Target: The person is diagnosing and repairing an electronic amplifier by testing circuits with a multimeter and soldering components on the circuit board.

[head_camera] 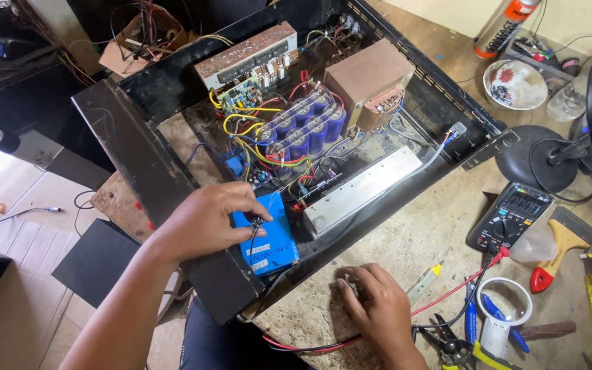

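left hand (pixel 207 220): rests palm-down on the blue battery pack (pixel 268 236), fingertips pinching a small black connector (pixel 255 223) on the pack's top face; closed lightly on that connector, not on the pack itself
right hand (pixel 371 301): lies on the worktop (pixel 405 240) just outside the chassis, fingers curled downward; whether it grips the red and black leads (pixel 310 344) running under it I cannot tell
blue battery pack: sits in the near corner of the open black chassis (pixel 145 171), touching the front wall, just beside the long aluminium heat sink (pixel 361 188)
risk, short circuit: the connector's bare ends are near metal chassis walls and the heat sink; a slip of the left fingertips could bridge them
risk, stored charge: the cluster of blue capacitors (pixel 303 127) stands near the left hand; brushing their terminals could give a shock
risk, snagged wiring: yellow, red and blue wires (pixel 248 130) loop loosely beside the pack; tugging the connector could pull one off the green circuit board (pixel 241 96)
risk, dragged tools: the leads run towards the multimeter (pixel 508 216); a pull by the right hand could drag it, or the pliers (pixel 450 342), across the crowded worktop
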